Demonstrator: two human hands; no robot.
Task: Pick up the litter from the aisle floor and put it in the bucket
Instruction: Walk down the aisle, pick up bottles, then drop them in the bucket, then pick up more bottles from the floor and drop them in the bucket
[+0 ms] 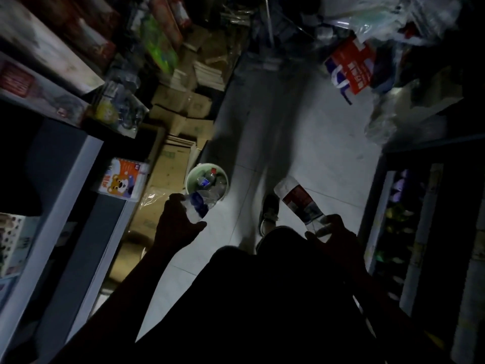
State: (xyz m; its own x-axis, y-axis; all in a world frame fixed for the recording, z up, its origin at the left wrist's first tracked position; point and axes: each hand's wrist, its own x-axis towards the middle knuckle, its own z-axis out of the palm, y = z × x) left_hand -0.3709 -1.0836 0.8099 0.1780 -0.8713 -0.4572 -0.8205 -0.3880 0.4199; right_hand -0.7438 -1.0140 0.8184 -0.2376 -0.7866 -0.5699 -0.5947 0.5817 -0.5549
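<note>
Head view, and it is a dim one: the left hand (176, 224) is seen curled around a crushed clear bottle (200, 204) with a blue label, fingers wrapped over its top side and thumb underneath. That bottle is held just above the near rim of the bucket (189, 177), overlapping it in the picture; whether it touches the rim cannot be told. Over on the other side, the right hand (331, 232) is closed around the lower end of a second bottle (301, 203), this one bearing a red, white and blue label and tilted with its far end pointing up and to the left. It is held over the pale tiled floor (315, 143), well apart from the bucket.

Inside the bucket, another bottle (210, 177) with a red cap and blue label is seen lying among clear plastic. The bucket itself is stood on the floor at the left edge of the aisle, hard against a stack of cardboard boxes (181, 119). A shoe (269, 214) is planted on the tiles between the two hands. A packet with a cartoon bear (123, 179) is propped on the left shelf, and a red and white bag (350, 65) is hung at the upper right.
</note>
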